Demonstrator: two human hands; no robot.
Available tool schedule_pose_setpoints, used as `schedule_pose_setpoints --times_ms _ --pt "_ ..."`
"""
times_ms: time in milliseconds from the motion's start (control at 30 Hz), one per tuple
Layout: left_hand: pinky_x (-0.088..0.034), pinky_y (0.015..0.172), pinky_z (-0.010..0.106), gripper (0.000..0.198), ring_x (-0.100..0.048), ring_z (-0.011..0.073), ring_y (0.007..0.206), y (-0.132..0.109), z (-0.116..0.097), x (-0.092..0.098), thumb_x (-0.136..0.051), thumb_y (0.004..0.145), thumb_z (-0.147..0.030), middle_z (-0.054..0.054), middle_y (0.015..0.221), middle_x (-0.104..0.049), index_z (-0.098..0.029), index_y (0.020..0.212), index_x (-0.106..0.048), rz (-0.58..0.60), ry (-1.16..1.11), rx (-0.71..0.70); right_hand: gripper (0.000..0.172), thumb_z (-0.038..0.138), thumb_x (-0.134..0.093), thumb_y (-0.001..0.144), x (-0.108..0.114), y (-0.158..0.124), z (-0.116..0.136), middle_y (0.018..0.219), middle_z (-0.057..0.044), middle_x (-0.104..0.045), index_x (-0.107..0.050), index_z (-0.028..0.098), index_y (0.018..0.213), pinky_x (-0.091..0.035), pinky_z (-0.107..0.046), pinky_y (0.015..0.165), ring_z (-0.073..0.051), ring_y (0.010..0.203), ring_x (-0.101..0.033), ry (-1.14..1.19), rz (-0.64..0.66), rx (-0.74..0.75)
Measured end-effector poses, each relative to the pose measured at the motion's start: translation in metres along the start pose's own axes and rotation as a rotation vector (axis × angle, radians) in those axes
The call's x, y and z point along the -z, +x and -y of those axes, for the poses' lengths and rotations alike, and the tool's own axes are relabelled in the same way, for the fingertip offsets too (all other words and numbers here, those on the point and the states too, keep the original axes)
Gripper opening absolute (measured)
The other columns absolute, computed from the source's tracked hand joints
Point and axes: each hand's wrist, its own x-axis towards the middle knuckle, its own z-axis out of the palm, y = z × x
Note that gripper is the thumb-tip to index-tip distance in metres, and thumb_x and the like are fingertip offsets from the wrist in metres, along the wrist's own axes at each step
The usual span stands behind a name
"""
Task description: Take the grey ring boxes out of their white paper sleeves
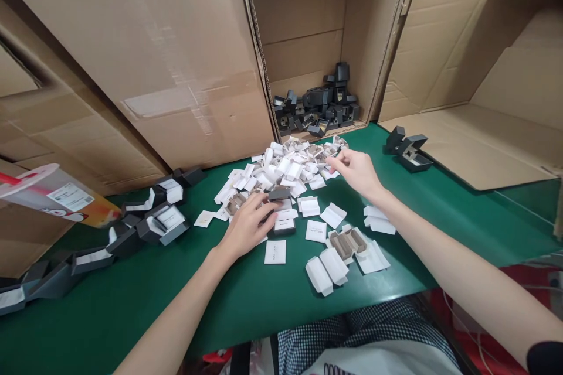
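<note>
My left hand (250, 224) rests around an open small dark box (285, 226) with white pieces in it, near the middle of the green table. Its fingers are bent over the box's left side. My right hand (357, 173) is at the right edge of a heap of folded white papers (285, 167), thumb and fingertips pinched together; anything between them is too small to make out. Below the hands lie a square white printed card (275, 252), another printed card (316, 231) and a grey-brown folded insert (347, 243).
Open dark boxes with white inserts (167, 220) line the left, beside a drink cup (61, 196). Behind, a cardboard carton (303, 53) holds many dark boxes (325, 102). More dark boxes (411, 152) sit at the right, by a cardboard flap (479, 152).
</note>
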Motion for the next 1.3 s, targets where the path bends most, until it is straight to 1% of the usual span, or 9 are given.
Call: schedule_pose_setpoints --times_ms 100,233,400,567,900,1033,1133,1200,1300 --pt "-0.047 0.086 0.034 0.025 -0.052 0.0230 0.110 0.000 0.002 0.000 -0.042 0.093 -0.024 0.011 0.116 -0.053 -0.021 0.107 -0.063 -0.022 -0.002 -0.002 0.025 0.038 -0.062 0.080 -0.005 -0.001 -0.001 0.071 -0.004 -0.071 -0.065 0.018 0.065 -0.042 -0.027 0.063 -0.018 0.066 -0.062 -0.059 0.102 0.080" --pt "-0.048 0.087 0.035 0.024 -0.052 0.0228 0.111 -0.001 0.004 0.002 -0.043 0.093 -0.021 0.011 0.121 -0.052 -0.021 0.105 -0.064 -0.065 -0.018 -0.030 0.034 0.036 -0.050 0.090 -0.008 -0.003 -0.003 0.081 -0.007 -0.073 -0.069 0.018 0.068 -0.044 -0.030 0.067 -0.020 0.072 -0.064 -0.188 0.255 0.218" --pt "-0.048 0.084 0.036 0.024 -0.053 0.0223 0.108 0.001 0.005 0.004 -0.044 0.092 -0.018 0.011 0.123 -0.052 -0.022 0.103 -0.065 -0.107 -0.034 -0.072 0.017 0.020 -0.055 0.086 -0.010 -0.005 -0.002 0.091 -0.005 -0.073 -0.072 0.018 0.083 -0.047 -0.030 0.074 -0.020 0.083 -0.065 -0.183 0.340 0.265" --pt "-0.048 0.082 0.035 0.023 -0.054 0.0222 0.107 0.002 0.005 0.004 -0.044 0.091 -0.017 0.011 0.122 -0.053 -0.022 0.101 -0.065 -0.122 -0.031 -0.079 0.021 0.017 -0.051 0.088 -0.012 -0.009 0.005 0.091 -0.004 -0.072 -0.072 0.020 0.089 -0.048 -0.032 0.074 -0.020 0.085 -0.064 -0.216 0.550 0.398" --pt "-0.049 0.082 0.036 0.026 -0.052 0.0230 0.109 0.000 0.009 0.001 -0.043 0.091 -0.016 0.011 0.123 -0.052 -0.022 0.104 -0.065 -0.110 0.011 -0.083 0.022 0.020 -0.050 0.089 -0.009 -0.010 0.004 0.102 -0.009 -0.069 -0.072 0.017 0.096 -0.047 -0.037 0.079 -0.025 0.096 -0.058 -0.346 0.499 0.438" --pt "-0.049 0.079 0.034 0.027 -0.055 0.0218 0.104 0.000 0.007 0.000 -0.043 0.092 -0.018 0.012 0.122 -0.051 -0.022 0.106 -0.065 -0.105 0.026 -0.081 0.019 0.023 -0.054 0.087 -0.006 -0.010 0.013 0.089 -0.007 -0.068 -0.072 0.018 0.085 -0.045 -0.033 0.074 -0.022 0.087 -0.058 -0.247 0.568 0.403" --pt "-0.050 0.077 0.033 0.027 -0.056 0.0205 0.099 0.000 0.005 -0.001 -0.043 0.092 -0.021 0.012 0.121 -0.050 -0.021 0.106 -0.066 -0.102 0.025 -0.062 0.024 0.040 -0.061 0.083 -0.002 -0.015 0.026 0.079 -0.004 -0.067 -0.071 0.018 0.079 -0.042 -0.027 0.065 -0.016 0.073 -0.058 -0.076 0.790 0.353" --pt "-0.050 0.080 0.034 0.027 -0.055 0.0213 0.100 0.000 0.004 0.000 -0.044 0.092 -0.023 0.012 0.120 -0.050 -0.021 0.105 -0.067 -0.105 0.026 -0.044 0.033 0.051 -0.066 0.076 -0.001 -0.019 0.031 0.075 -0.002 -0.065 -0.071 0.019 0.082 -0.038 -0.025 0.057 -0.014 0.065 -0.056 -0.041 0.947 0.333" --pt "-0.049 0.083 0.036 0.026 -0.053 0.0224 0.102 0.000 0.004 0.001 -0.045 0.092 -0.027 0.012 0.119 -0.049 -0.021 0.104 -0.068 -0.091 0.022 -0.027 0.043 0.052 -0.074 0.066 -0.002 -0.025 0.033 0.071 0.001 -0.062 -0.068 0.019 0.092 -0.032 -0.025 0.050 -0.012 0.056 -0.052 -0.104 1.020 0.313"
